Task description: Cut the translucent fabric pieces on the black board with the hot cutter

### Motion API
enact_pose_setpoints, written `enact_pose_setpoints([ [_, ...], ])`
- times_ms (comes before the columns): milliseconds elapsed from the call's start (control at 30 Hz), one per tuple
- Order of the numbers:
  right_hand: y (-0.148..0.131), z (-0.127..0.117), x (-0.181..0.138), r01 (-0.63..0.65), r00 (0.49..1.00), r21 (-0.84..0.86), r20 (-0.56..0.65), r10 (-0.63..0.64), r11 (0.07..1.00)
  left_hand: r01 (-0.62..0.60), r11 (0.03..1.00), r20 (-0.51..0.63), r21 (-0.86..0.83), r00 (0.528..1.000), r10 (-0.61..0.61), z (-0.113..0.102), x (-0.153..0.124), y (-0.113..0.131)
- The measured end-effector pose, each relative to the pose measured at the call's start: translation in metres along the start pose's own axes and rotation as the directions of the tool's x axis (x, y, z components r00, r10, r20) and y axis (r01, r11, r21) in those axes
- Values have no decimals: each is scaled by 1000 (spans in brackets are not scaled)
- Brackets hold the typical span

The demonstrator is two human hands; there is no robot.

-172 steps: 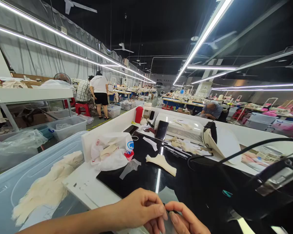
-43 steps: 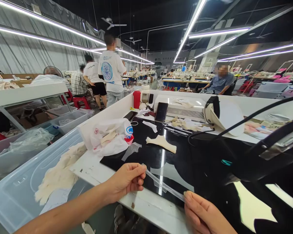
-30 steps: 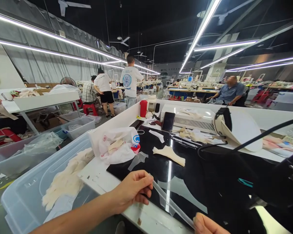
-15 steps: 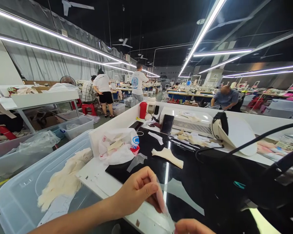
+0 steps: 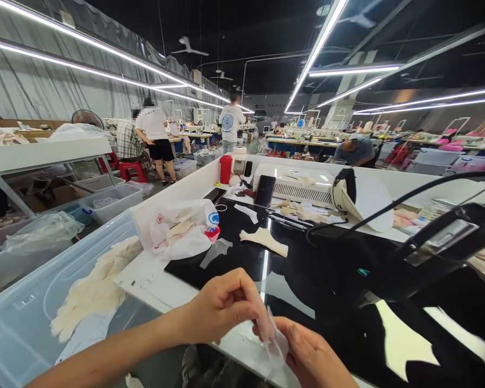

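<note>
My left hand [image 5: 222, 307] is closed, thumb against fingers, on a thin translucent sheet piece [image 5: 275, 345] in front of the table edge. Pinching the lower part of that same piece is my right hand [image 5: 311, 350]; its fingertips are partly hidden behind the sheet. Beyond the hands, a flat translucent cut shape [image 5: 286, 293] lies on the black board [image 5: 327, 280]. A thicker cream piece [image 5: 262, 240] rests farther back, with a small translucent scrap [image 5: 216, 252] to its left. Pale yellowish cut shapes [image 5: 404, 342] lie at right.
A white plastic bag [image 5: 181, 226] with cream scraps sits at the board's left. A clear bin [image 5: 20, 328] holding cream pieces [image 5: 97, 285] stands left. Back there are a phone [image 5: 264, 189] and vented white device [image 5: 295, 191]. A black arm [image 5: 448, 242] overhangs the right side. Several people work beyond.
My right hand has come up and further into view, closer to my left hand, still holding the sheet. The view has shifted rightward, showing more pale shapes. A person at the back bends lower.
</note>
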State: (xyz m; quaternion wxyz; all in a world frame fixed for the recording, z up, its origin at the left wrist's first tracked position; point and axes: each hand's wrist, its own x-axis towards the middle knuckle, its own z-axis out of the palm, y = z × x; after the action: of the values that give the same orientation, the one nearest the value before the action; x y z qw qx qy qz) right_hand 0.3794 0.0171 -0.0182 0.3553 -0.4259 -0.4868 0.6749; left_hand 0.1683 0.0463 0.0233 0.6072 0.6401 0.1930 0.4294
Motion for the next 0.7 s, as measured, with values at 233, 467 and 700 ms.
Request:
enact_pose_setpoints([
  [233,-5,9,-1,-9,997,240,-77,29,971,40,995,13,94,999,-41,-6,-3,-1],
  [467,-4,7,4,86,983,172,-178,-55,981,78,957,41,278,995,-93,-7,-5,0],
  [700,-25,3,0,172,965,-162,-173,-199,972,265,952,-89,155,963,-254,-7,2,-12],
])
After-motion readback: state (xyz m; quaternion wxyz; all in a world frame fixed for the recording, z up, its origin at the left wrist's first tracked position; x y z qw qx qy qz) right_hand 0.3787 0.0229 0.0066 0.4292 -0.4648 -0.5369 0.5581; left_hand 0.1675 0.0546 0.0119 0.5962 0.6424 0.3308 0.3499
